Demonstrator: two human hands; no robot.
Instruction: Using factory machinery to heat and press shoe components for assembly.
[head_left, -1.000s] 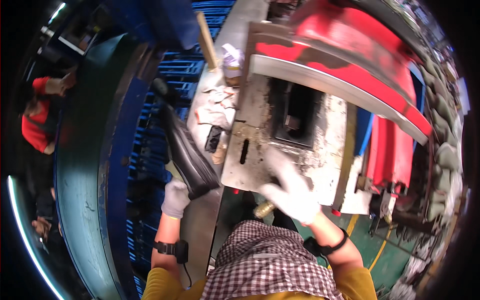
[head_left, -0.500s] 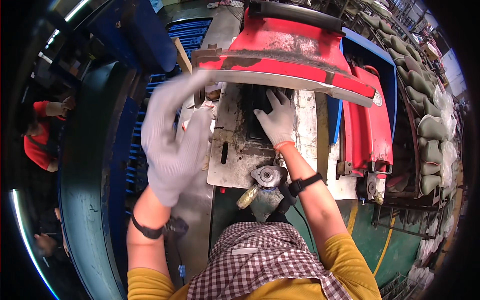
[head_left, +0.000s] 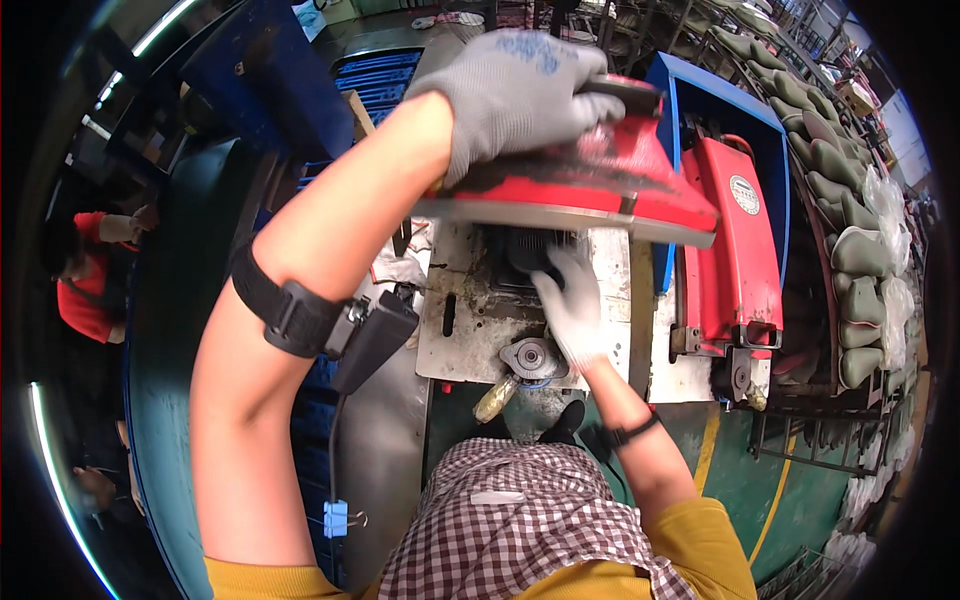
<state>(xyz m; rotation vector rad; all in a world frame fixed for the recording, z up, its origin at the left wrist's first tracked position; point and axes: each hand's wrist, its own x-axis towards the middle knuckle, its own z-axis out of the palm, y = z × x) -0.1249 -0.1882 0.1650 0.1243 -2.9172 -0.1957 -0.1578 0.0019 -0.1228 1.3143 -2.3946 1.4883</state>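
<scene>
My left hand (head_left: 525,95), in a grey knit glove, curls its fingers over the black bar (head_left: 625,95) along the top of a red press head (head_left: 590,185). Below the head's metal edge lies a black mould (head_left: 525,250) on a worn, pale machine bed (head_left: 465,340). My right hand (head_left: 575,310), in a pale glove and slightly blurred, is at the mould's near right side with its fingers stretched out. I cannot tell whether its fingertips touch the mould. The press head hides the mould's far part.
A round grey metal fitting with a taped handle (head_left: 533,358) sits at the bed's front edge. To the right is a second red press (head_left: 735,240) in a blue frame, then a rack of grey-green shoe-shaped pieces (head_left: 860,300). A person in red (head_left: 85,285) is at far left.
My left hand has risen from beside the press onto its top bar. The red head sits lower and closer to me. My right hand has drawn back from the mould toward me.
</scene>
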